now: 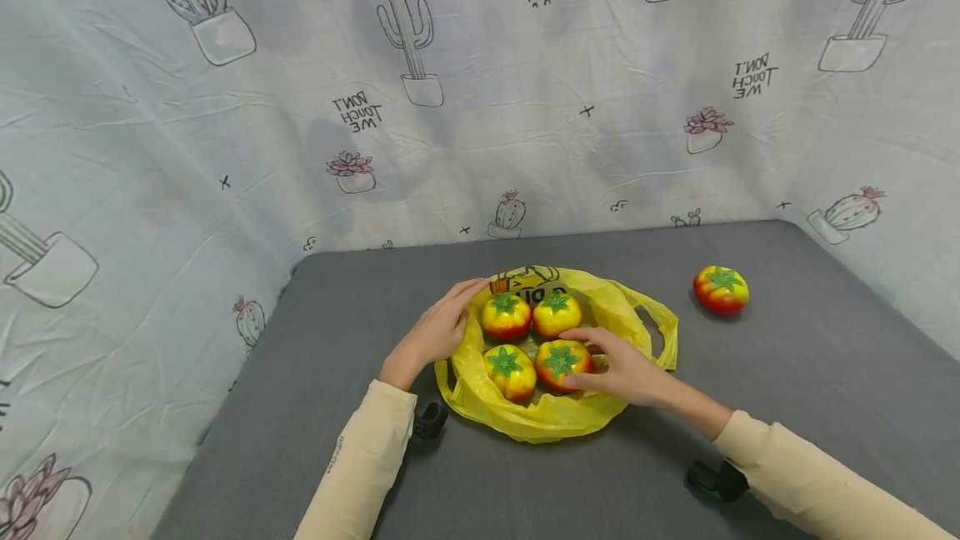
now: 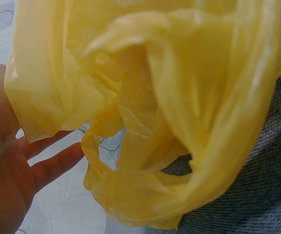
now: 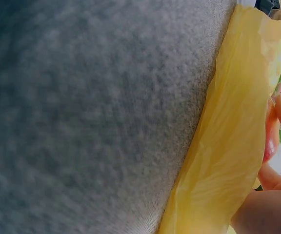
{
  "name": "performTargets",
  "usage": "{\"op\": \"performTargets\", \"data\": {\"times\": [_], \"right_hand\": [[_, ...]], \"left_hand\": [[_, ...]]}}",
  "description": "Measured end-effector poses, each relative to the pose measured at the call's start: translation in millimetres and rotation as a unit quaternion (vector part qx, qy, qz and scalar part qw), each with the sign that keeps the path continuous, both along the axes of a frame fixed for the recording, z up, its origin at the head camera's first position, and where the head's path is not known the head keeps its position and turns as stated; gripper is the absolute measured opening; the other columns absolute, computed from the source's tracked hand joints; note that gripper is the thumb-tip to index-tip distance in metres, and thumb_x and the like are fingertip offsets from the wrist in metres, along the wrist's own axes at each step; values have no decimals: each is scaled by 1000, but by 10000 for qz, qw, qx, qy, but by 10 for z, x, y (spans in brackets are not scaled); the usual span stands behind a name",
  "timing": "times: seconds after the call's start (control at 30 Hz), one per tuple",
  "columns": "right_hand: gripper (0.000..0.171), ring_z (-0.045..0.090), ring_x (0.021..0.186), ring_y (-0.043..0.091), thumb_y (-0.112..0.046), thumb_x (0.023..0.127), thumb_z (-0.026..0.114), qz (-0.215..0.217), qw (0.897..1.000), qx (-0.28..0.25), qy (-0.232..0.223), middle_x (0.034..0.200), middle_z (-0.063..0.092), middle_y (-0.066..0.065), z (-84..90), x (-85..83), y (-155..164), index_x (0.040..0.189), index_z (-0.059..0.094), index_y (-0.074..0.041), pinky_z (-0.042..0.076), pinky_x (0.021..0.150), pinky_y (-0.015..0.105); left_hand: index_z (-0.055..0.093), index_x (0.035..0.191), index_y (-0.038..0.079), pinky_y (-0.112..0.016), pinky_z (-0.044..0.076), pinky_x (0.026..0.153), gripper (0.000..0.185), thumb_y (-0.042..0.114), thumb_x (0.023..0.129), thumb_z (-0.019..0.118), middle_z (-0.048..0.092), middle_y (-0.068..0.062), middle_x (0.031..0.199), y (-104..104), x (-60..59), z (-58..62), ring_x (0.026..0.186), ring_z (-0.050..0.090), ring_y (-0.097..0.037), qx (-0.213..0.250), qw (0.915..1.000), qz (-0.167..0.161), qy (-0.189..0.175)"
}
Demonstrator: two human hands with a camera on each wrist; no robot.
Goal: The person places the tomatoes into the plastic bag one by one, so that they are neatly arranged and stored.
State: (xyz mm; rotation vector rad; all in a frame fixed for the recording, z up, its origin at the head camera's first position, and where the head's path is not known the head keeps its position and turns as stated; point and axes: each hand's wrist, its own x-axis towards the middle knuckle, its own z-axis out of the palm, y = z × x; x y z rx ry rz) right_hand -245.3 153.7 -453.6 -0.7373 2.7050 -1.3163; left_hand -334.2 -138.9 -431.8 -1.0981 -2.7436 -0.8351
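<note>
A yellow plastic bag (image 1: 480,407) lies open with its rim spread wide, several red-and-yellow tomatoes with green star-shaped tops inside. My right hand (image 1: 618,369) reaches over the right rim and grips the front-right tomato (image 1: 561,363), thumb at its near side and fingers at its far side. In the right wrist view that tomato (image 3: 272,134) shows red between thumb and finger, partly behind the bag's wall. My left hand (image 1: 437,330) rests at the bag's left rim, fingers extended along it. The left wrist view shows its fingers (image 2: 57,165) straight, partly hidden behind the bag.
Another tomato (image 1: 722,290) sits on the grey tabletop (image 1: 360,298), to the right of the bag. The bag's handle loops (image 1: 660,332) lie out to its sides. A white cloth (image 1: 465,148) printed with cacti hangs behind and beside the table.
</note>
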Motion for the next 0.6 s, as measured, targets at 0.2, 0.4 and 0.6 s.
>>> {"op": "performTargets", "data": {"times": [0.2,0.4,0.6], "right_hand": [[59,52,113,35,-29,84,74,-59,9999,52,-84,129,51,17,7,1,-16,132,51,-1,47,88,43],[59,51,113,37,-28,85,73,-84,9998,2,-189,130,49,18,21,16,-10,133,50,-2,49,86,39],[59,50,114,40,-24,85,73,-79,9989,-301,-348,130,49,20,61,28,17,133,49,2,50,84,37]], "left_hand": [[36,148,8,-36,41,71,54,-7,96,41,35,-12,148,-8,-5,-7,125,44,-26,25,10000,-23,37],[35,148,8,-33,39,65,54,-7,96,42,35,-12,147,-14,-8,-8,118,48,-25,16,10000,-36,78],[36,148,9,-32,38,61,54,-6,96,42,36,-12,147,-19,-8,1,112,49,-24,34,9999,-49,87]]}}
